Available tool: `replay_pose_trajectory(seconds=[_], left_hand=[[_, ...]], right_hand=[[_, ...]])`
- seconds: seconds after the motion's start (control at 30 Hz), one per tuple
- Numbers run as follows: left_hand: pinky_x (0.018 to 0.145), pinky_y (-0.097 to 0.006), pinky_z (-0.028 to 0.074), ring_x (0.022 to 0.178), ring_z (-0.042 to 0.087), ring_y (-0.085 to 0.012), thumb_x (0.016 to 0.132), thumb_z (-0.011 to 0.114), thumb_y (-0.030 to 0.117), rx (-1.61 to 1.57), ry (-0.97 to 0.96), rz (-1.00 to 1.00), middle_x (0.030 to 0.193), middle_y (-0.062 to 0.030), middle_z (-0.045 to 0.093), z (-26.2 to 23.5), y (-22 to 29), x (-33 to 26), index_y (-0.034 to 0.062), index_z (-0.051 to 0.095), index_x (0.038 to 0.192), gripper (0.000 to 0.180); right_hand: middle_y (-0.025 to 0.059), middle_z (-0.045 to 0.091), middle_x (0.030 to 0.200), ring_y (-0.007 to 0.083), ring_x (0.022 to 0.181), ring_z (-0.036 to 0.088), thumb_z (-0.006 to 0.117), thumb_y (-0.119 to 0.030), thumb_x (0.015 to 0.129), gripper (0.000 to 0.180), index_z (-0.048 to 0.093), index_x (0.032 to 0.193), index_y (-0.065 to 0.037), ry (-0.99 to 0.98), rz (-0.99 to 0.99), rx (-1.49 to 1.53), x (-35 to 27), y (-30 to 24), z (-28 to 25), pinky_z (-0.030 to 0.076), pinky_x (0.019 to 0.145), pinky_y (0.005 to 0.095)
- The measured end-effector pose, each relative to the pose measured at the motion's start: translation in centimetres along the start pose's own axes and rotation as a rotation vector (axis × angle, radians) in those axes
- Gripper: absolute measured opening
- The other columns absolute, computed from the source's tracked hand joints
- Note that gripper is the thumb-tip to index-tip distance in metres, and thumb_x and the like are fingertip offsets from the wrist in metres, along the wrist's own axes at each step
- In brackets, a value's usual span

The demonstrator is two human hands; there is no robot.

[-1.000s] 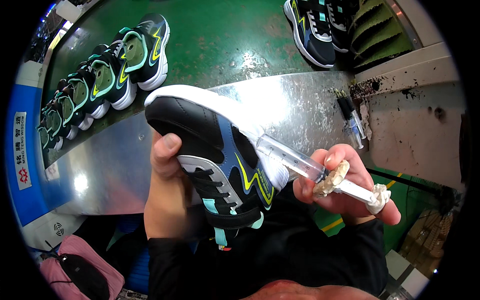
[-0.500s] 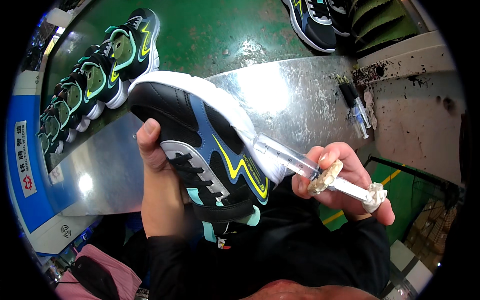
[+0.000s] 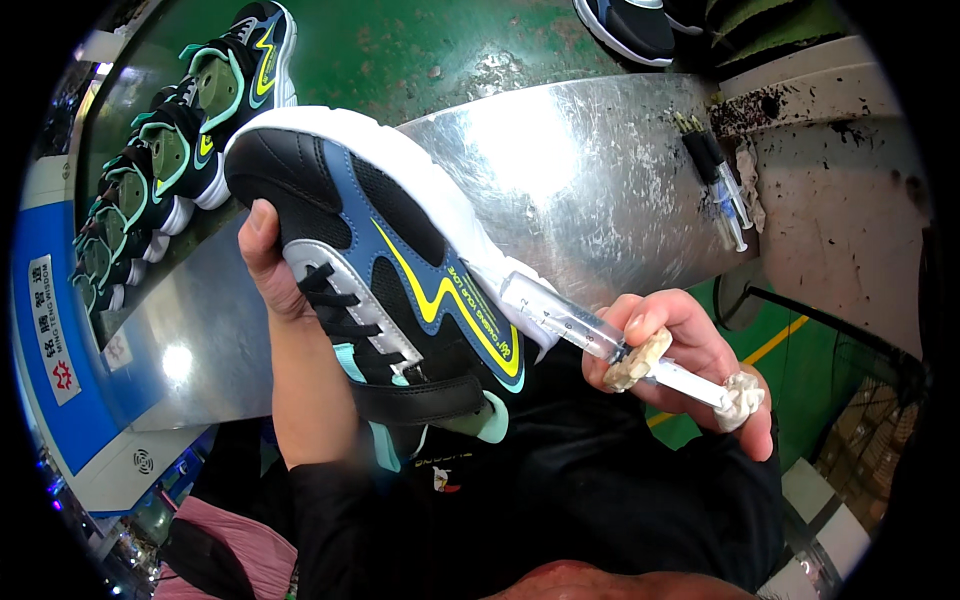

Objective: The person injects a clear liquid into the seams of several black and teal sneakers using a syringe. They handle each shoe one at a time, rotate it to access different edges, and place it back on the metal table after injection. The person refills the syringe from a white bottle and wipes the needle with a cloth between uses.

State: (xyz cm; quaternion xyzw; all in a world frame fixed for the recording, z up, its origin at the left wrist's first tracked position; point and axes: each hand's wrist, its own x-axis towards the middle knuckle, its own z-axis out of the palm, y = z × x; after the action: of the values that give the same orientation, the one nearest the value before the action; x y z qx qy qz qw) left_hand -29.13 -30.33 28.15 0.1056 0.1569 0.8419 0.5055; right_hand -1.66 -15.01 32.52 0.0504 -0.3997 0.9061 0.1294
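A black and blue sneaker (image 3: 400,270) with a white sole, a yellow zigzag and mint tabs is held up in my left hand (image 3: 275,265). That thumb shows by the laces; the other fingers are hidden behind the shoe. My right hand (image 3: 690,345) is closed around a clear plastic syringe (image 3: 560,315) with a white plunger. Lumpy cream-coloured wrapping covers its flange and plunger end, where my thumb rests. The syringe's front end meets the sole's edge near the heel; its tip is hidden there.
Several similar sneakers (image 3: 215,95) line the green surface (image 3: 400,50) at left. Another shoe (image 3: 630,30) stands at the far right. More syringes (image 3: 720,180) lie on the scuffed metal ledge (image 3: 620,160). A blue and white machine panel (image 3: 60,340) borders the left side.
The sneaker has shifted slightly left and turned a little in my left hand. My right hand keeps the syringe against the sole. The bench and its shoes appear higher in view.
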Motion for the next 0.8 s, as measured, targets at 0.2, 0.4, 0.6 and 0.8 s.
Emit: replay_pose_trajectory(seconds=[0.2, 0.4, 0.6, 0.8], left_hand=[[0.098, -0.044, 0.046, 0.111, 0.059, -0.0275, 0.09, 0.052, 0.043, 0.086, 0.1, -0.022, 0.126, -0.0115, 0.059, -1.0, 0.6, 0.2, 0.0067, 0.054, 0.127, 0.053], [0.098, -0.038, 0.044, 0.109, 0.059, -0.0232, 0.089, 0.057, 0.038, 0.09, 0.238, -0.025, 0.119, -0.0089, 0.063, -3.4, 1.8, 0.3, 0.0041, 0.059, 0.12, 0.046], [0.095, -0.039, 0.048, 0.104, 0.062, -0.0256, 0.089, 0.056, 0.038, 0.087, 0.169, -0.084, 0.117, -0.0123, 0.064, -3.0, 2.1, 0.3, 0.0038, 0.06, 0.118, 0.045], [0.097, -0.043, 0.047, 0.109, 0.061, -0.026, 0.088, 0.054, 0.042, 0.166, 0.227, -0.122, 0.122, -0.0106, 0.062, -3.6, 2.6, 0.2, 0.0079, 0.059, 0.121, 0.048]], right_hand=[[0.0169, 0.039, 0.123, 0.0238, 0.113, 0.044, 0.08, -0.063, 0.058, 0.118, 0.026, 0.134, 0.009, -0.079, 0.019, 0.044, -2.0, 0.0, -0.2, 0.034, 0.095, 0.0323], [0.0183, 0.039, 0.121, 0.0248, 0.11, 0.046, 0.079, -0.063, 0.059, 0.115, 0.028, 0.132, 0.009, -0.075, 0.013, -0.012, -4.1, 0.3, -0.4, 0.038, 0.093, 0.0332], [0.018, 0.043, 0.117, 0.0251, 0.106, 0.048, 0.079, -0.063, 0.059, 0.113, 0.032, 0.131, 0.011, -0.068, 0.009, -0.028, -5.3, 0.5, -0.8, 0.039, 0.092, 0.0327], [0.0178, 0.042, 0.117, 0.0247, 0.106, 0.048, 0.081, -0.061, 0.058, 0.114, 0.031, 0.131, 0.01, -0.049, -0.018, -0.008, -6.4, 1.3, -1.5, 0.039, 0.092, 0.0323]])
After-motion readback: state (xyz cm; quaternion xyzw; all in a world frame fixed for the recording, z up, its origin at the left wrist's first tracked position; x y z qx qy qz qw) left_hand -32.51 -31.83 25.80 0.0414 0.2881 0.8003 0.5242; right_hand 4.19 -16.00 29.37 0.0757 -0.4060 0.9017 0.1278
